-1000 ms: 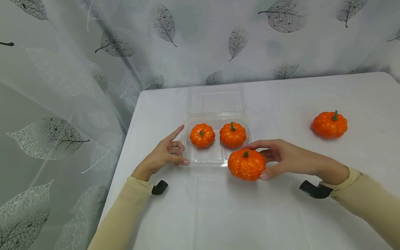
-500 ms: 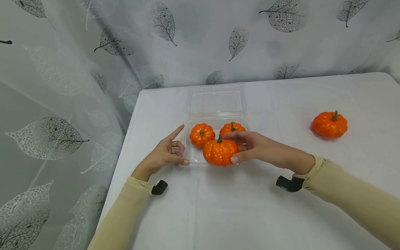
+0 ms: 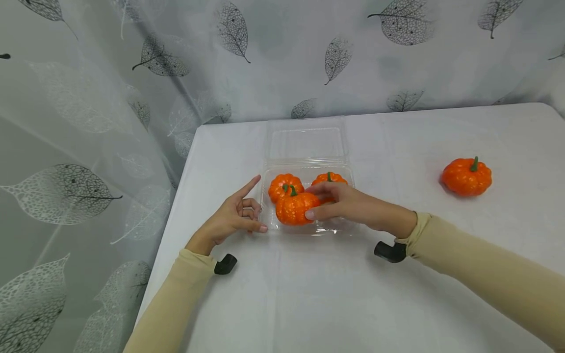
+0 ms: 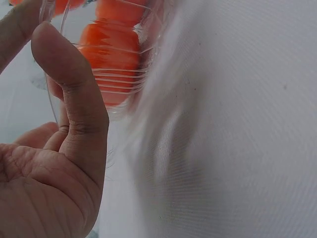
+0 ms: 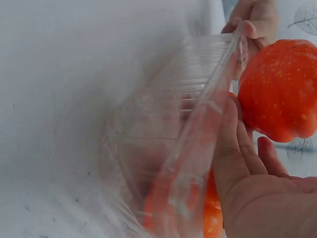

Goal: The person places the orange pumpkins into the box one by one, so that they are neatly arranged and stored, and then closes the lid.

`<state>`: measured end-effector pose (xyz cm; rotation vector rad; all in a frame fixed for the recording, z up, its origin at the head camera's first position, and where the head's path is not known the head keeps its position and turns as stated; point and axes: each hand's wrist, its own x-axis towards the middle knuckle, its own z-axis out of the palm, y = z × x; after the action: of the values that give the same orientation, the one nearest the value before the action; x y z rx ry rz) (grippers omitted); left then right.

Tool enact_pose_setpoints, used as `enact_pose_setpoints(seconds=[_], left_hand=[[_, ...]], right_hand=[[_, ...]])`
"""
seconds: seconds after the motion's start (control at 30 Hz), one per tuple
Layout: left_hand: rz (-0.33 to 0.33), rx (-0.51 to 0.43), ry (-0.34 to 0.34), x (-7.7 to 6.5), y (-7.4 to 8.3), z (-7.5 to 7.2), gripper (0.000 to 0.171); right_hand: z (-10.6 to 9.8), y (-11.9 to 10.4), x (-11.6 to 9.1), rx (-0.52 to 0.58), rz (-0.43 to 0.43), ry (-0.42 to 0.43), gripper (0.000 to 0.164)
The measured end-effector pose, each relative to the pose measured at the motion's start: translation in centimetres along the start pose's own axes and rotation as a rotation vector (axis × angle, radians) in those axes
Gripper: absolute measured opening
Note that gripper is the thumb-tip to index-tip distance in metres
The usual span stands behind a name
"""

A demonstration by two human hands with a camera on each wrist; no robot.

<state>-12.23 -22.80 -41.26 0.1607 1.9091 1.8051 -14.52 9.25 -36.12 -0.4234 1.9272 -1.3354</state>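
Observation:
A speckled orange mini pumpkin (image 3: pixel 291 212) with a green stem is in my right hand (image 3: pixel 346 202), held from its right side between thumb and fingers. It overlaps the front part of an open clear plastic clamshell container (image 3: pixel 326 227). In the right wrist view this pumpkin (image 5: pixel 280 89) shows above the container's rim. Two smaller orange pumpkins sit inside, the left one (image 3: pixel 282 182) partly covered by the held pumpkin, the right one (image 3: pixel 328 177) partly behind my right hand. My left hand (image 3: pixel 234 215) pinches the container's left front rim, index finger stretched along its side.
Another orange pumpkin (image 3: pixel 467 177) lies on the white-covered table (image 3: pixel 397 314), far to the right. The container's lid (image 3: pixel 306 142) is folded back behind it. A leaf-patterned curtain (image 3: pixel 273 59) hangs along the table's back and left sides.
My right hand has carried the speckled pumpkin left and slightly away from me, from the container's front right corner to over its front part. The left hand has stayed in place.

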Motion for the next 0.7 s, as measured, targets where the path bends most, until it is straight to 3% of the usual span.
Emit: enact_pose_setpoints(seconds=[0.5, 0.7], left_hand=[[-0.001, 0.013, -0.002, 0.0, 0.0, 0.0, 0.118], [0.004, 0.002, -0.004, 0.0, 0.0, -0.1, 0.117]], right_hand=[[1.5, 0.4, 1.2, -0.118, 0.055, 0.008, 0.075], [1.9, 0.3, 1.3, -0.231, 0.057, 0.025, 0.078]])
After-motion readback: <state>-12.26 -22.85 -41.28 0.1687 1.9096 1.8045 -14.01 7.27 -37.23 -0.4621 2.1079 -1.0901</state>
